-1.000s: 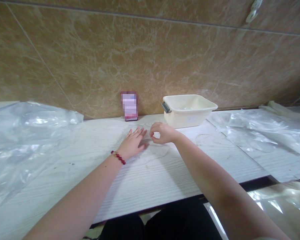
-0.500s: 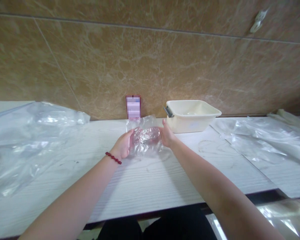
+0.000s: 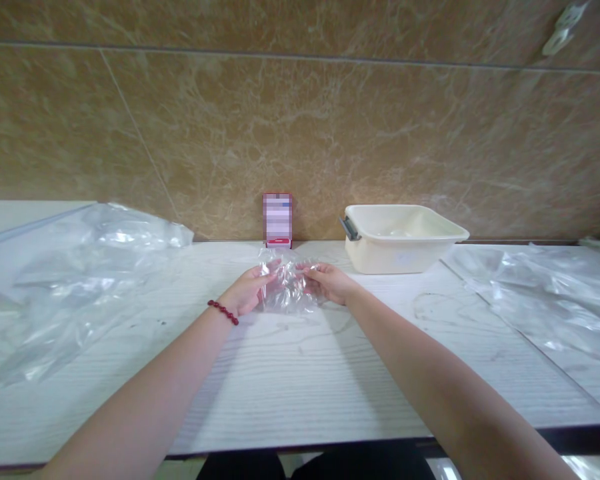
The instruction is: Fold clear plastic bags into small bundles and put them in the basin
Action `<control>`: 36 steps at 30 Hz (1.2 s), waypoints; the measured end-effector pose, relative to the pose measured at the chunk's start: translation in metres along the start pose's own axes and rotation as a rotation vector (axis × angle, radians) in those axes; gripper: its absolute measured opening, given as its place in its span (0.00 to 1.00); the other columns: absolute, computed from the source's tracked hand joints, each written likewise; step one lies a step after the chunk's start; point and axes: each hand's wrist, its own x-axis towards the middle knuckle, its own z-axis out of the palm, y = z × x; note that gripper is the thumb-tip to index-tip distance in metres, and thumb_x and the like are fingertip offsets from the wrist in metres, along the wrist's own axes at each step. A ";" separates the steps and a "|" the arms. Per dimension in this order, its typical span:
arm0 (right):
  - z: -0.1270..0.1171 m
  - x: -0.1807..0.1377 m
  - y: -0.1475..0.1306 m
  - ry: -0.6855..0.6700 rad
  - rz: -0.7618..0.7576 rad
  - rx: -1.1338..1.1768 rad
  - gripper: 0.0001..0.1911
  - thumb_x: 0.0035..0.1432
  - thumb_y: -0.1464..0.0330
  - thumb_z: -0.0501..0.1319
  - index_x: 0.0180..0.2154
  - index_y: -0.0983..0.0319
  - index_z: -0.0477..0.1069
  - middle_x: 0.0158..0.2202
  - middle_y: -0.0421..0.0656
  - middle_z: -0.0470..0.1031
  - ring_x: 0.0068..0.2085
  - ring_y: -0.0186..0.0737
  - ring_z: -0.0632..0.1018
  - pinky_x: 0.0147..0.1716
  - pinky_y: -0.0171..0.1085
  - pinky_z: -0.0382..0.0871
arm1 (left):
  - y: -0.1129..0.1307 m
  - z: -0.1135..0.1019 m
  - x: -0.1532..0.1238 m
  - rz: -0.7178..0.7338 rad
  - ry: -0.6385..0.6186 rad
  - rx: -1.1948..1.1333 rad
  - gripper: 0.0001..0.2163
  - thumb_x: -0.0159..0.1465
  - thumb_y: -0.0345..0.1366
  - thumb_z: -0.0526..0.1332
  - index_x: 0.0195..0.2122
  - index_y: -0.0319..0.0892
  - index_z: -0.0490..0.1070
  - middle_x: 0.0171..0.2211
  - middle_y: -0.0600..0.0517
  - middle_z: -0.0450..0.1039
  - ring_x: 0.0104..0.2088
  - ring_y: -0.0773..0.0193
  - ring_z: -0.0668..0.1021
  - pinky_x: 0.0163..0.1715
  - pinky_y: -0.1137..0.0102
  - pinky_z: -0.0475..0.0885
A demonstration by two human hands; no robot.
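A crumpled clear plastic bag [image 3: 289, 290] is held between my two hands, just above the white wood-grain tabletop [image 3: 290, 373]. My left hand [image 3: 249, 289], with a red bead bracelet [image 3: 223, 312] at its wrist, grips the bag's left side, thumb on top. On the other side my right hand [image 3: 331, 283] pinches the bag between thumb and fingers. Some fingers show blurred through the film. Whether anything lies inside the bag, I cannot tell.
A phone [image 3: 278, 220] leans against the brown marbled wall [image 3: 300, 133] behind the bag. To its right stands a cream plastic bin [image 3: 400, 257] with a grey handle. Clear plastic sheeting lies at the left [image 3: 95, 273] and more plastic sheeting at the right [image 3: 545, 287].
My hands have drawn closer together and the bag is bunched smaller. My right thumb, upright before, now presses onto the film. The view has shifted slightly, and more of the phone's lower edge shows.
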 end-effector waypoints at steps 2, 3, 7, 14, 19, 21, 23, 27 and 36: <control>-0.001 0.000 0.000 -0.003 -0.004 0.002 0.09 0.53 0.72 0.53 0.38 0.62 0.67 0.32 0.42 0.73 0.27 0.28 0.74 0.27 0.30 0.69 | -0.001 -0.004 0.002 0.000 -0.020 0.008 0.17 0.54 0.25 0.56 0.46 0.40 0.64 0.34 0.49 0.73 0.32 0.66 0.75 0.33 0.72 0.70; -0.001 0.000 0.000 -0.012 -0.005 0.006 0.09 0.53 0.72 0.53 0.38 0.62 0.67 0.32 0.42 0.73 0.27 0.28 0.74 0.28 0.30 0.70 | -0.001 -0.005 0.002 0.001 -0.026 0.013 0.16 0.55 0.25 0.56 0.45 0.40 0.64 0.34 0.49 0.73 0.32 0.66 0.75 0.33 0.72 0.70; -0.001 0.000 -0.001 -0.028 0.007 0.015 0.10 0.54 0.72 0.52 0.40 0.62 0.66 0.31 0.41 0.73 0.26 0.28 0.74 0.27 0.30 0.69 | -0.001 -0.007 0.001 -0.004 -0.013 0.026 0.15 0.54 0.27 0.57 0.44 0.40 0.66 0.35 0.49 0.73 0.33 0.67 0.75 0.34 0.73 0.70; 0.000 -0.001 -0.004 0.007 -0.018 -0.022 0.12 0.55 0.73 0.50 0.41 0.59 0.64 0.31 0.41 0.73 0.27 0.29 0.74 0.26 0.30 0.69 | 0.001 -0.006 0.000 -0.044 -0.090 0.053 0.17 0.52 0.26 0.59 0.44 0.40 0.65 0.36 0.48 0.73 0.34 0.66 0.75 0.35 0.72 0.70; -0.004 0.003 -0.002 0.009 -0.075 -0.031 0.10 0.55 0.73 0.50 0.40 0.60 0.64 0.32 0.42 0.73 0.31 0.31 0.75 0.29 0.31 0.69 | -0.003 -0.010 0.006 0.019 0.020 0.057 0.12 0.53 0.27 0.58 0.40 0.38 0.68 0.34 0.48 0.74 0.33 0.68 0.75 0.34 0.74 0.69; -0.004 0.003 -0.001 0.012 -0.081 -0.031 0.10 0.55 0.73 0.50 0.39 0.60 0.65 0.31 0.41 0.73 0.31 0.31 0.75 0.28 0.30 0.69 | -0.004 -0.010 0.007 0.037 0.051 0.066 0.11 0.53 0.27 0.59 0.39 0.38 0.69 0.33 0.49 0.74 0.32 0.68 0.75 0.34 0.75 0.69; -0.004 0.004 0.000 0.025 -0.080 -0.031 0.09 0.54 0.72 0.51 0.37 0.59 0.65 0.31 0.40 0.73 0.30 0.31 0.75 0.26 0.30 0.69 | -0.004 -0.011 0.008 0.067 0.068 0.069 0.10 0.52 0.28 0.59 0.37 0.37 0.70 0.31 0.49 0.74 0.32 0.68 0.75 0.34 0.74 0.69; -0.001 0.004 0.000 0.076 -0.087 -0.030 0.04 0.52 0.71 0.53 0.32 0.60 0.65 0.30 0.39 0.72 0.29 0.32 0.75 0.22 0.30 0.69 | -0.006 -0.011 0.011 0.151 0.086 0.066 0.07 0.50 0.28 0.60 0.31 0.37 0.70 0.28 0.51 0.74 0.30 0.68 0.74 0.33 0.74 0.69; -0.004 0.006 0.001 0.135 -0.179 -0.041 0.03 0.43 0.75 0.53 0.22 0.62 0.61 0.24 0.35 0.67 0.23 0.29 0.71 0.18 0.29 0.66 | -0.003 -0.007 0.008 0.132 0.089 -0.002 0.04 0.47 0.26 0.61 0.24 0.38 0.68 0.27 0.51 0.73 0.29 0.63 0.75 0.30 0.68 0.69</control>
